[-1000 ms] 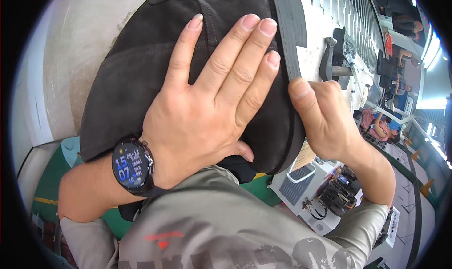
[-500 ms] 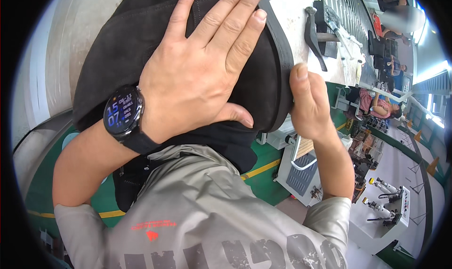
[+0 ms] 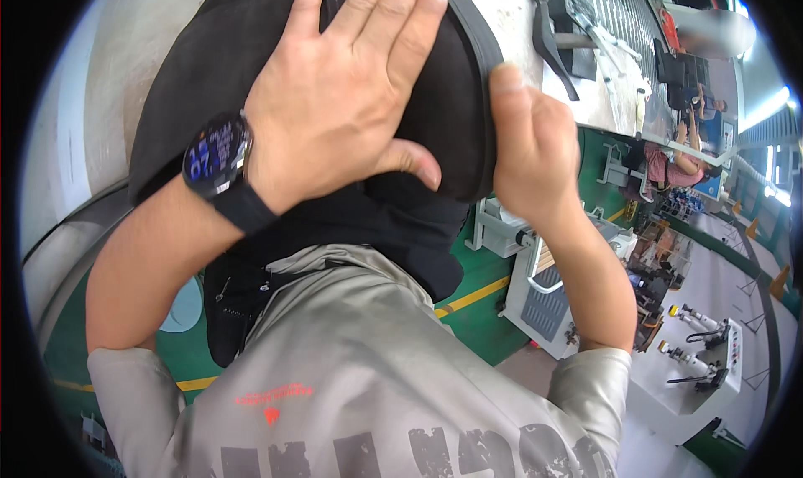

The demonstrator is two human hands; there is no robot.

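A large black piece of soft, suede-like material [image 3: 217,76] with stitched seams lies in front of me, over the near side of the pale worktop. A thick smooth black band [image 3: 481,51] runs along its right side. My left hand [image 3: 335,102], with a dark watch on the wrist, rests flat on the black piece, fingers stretched and thumb apart. At the band's outer side, my right hand [image 3: 535,148] is closed round the edge, its thumb pointing up along it; the fingers behind are mostly hidden.
On the pale worktop [image 3: 514,18] beyond the band lie a dark curved hand tool [image 3: 548,47] and a black block [image 3: 577,30]. Green floor with yellow lines shows below. Machines [image 3: 703,344] stand at the right, and other people sit farther off, including one in pink [image 3: 677,168].
The view has shifted slightly. My right hand has moved farther up along the band. My left hand has slid a little up and left, still flat on the black piece.
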